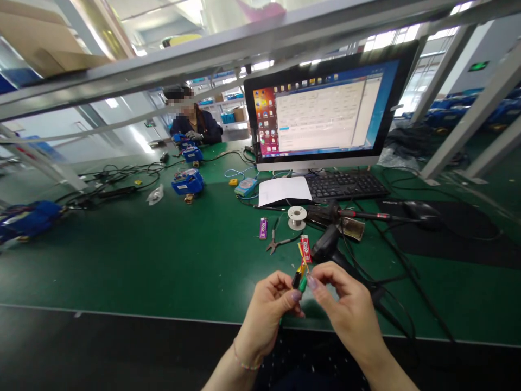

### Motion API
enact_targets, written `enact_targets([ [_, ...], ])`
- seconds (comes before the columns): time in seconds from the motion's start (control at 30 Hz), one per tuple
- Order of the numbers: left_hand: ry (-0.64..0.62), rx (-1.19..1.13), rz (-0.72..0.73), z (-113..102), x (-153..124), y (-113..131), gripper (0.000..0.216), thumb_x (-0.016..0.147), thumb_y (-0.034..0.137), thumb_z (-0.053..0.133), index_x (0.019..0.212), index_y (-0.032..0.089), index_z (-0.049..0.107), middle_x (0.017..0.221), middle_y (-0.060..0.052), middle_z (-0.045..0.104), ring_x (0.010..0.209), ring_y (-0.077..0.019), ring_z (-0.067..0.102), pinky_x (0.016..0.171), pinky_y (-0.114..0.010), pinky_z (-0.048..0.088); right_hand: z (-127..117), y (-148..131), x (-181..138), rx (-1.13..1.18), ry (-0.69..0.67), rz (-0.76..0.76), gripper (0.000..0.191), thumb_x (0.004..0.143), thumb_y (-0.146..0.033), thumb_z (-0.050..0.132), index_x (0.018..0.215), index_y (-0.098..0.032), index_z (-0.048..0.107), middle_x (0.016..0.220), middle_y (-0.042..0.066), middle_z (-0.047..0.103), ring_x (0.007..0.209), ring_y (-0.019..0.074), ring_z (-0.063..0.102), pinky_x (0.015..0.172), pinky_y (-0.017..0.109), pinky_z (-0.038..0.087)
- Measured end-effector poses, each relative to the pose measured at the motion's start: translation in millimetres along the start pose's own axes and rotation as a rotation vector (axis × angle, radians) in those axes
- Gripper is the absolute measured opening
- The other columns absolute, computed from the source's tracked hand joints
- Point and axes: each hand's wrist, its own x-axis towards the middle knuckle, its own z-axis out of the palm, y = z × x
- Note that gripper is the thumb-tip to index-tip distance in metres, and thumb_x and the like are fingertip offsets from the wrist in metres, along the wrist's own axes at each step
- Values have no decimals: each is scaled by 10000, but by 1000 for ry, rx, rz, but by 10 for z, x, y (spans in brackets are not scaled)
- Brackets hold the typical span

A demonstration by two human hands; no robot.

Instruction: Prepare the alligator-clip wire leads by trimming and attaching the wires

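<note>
Near the front edge of the table, my left hand (274, 296) is closed in a pinch around small clips with black and green sleeves (299, 281), which look like alligator clips. Beside it my right hand (345, 298) is closed, thumb and forefinger together on a thin orange-yellow wire (306, 266) by the green sleeve. The fingers partly hide where wire and clips meet. Just beyond the hands lies a red lighter (305, 250). Further left are pliers (273, 245) with open jaws and a purple lighter (263, 228).
A solder spool (297, 213), soldering iron (374, 215) and black heat gun (329, 244) lie ahead and right. Behind them stand a keyboard (345, 186), white paper (284, 190) and monitor (321, 119). Blue battery packs (187, 182) and cables are left; a gloved co-worker (199, 125) sits across.
</note>
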Motion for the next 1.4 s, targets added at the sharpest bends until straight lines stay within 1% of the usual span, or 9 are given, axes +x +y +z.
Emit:
enact_targets([
  [0.1,-15,-50,-8,10,-35,-20,367,576,313,834,678,128,535,618,32,562,497,-58,516,494,-183,473,40,-47,-33,21,-34,17,110,787,-282,609,739,-193,568,699,-13,563,660,122,534,603,229,438],
  [0.17,-27,-80,-3,20,-58,-22,354,580,303,834,670,126,541,608,32,562,509,-58,515,495,-173,470,52,-72,-40,45,-43,32,98,772,-260,606,720,-191,560,693,-12,559,660,125,535,603,231,440],
  [0.43,-38,-128,-17,37,-154,18,252,661,262,786,714,118,586,664,7,606,536,-59,547,535,-170,480,10,-140,-77,185,-84,79,73,782,-239,597,732,-187,587,732,9,593,711,144,574,656,257,463],
  [0.57,-37,-158,-25,51,-168,24,265,669,282,782,725,114,585,659,0,610,550,-62,548,553,-173,481,4,-134,-80,215,-89,68,54,791,-239,610,758,-197,605,764,1,603,744,134,587,676,243,468],
  [0.7,-33,-192,-25,62,-165,18,274,672,295,782,730,108,589,663,-4,609,581,-66,546,567,-176,483,-2,-122,-92,242,-104,75,56,803,-254,615,793,-199,625,802,15,621,783,145,597,703,251,480],
  [0.93,-38,-218,-25,45,-179,5,253,712,294,749,732,108,579,675,-10,603,589,-68,535,571,-187,484,-4,-127,-102,245,-106,71,40,804,-235,609,812,-201,630,823,19,632,795,146,602,711,247,483],
  [1.03,-33,-202,-24,36,-183,-4,259,713,306,746,735,113,575,683,-9,601,593,-73,535,573,-198,487,0,-116,-100,253,-112,76,33,804,-226,605,811,-206,629,823,13,628,796,141,599,722,242,481],
  [1.17,10,-104,32,30,-185,-24,255,714,319,745,750,122,586,671,6,587,611,-78,541,613,-219,510,3,-91,-84,290,-110,125,40,791,-234,609,796,-199,627,792,6,607,771,133,587,691,221,482],
  [1.4,10,-44,82,9,-196,-47,208,740,301,724,752,127,610,693,9,597,626,-62,553,609,-164,487,3,-79,-85,333,-131,158,42,797,-241,600,801,-209,626,796,-4,601,777,124,578,697,209,474],
])
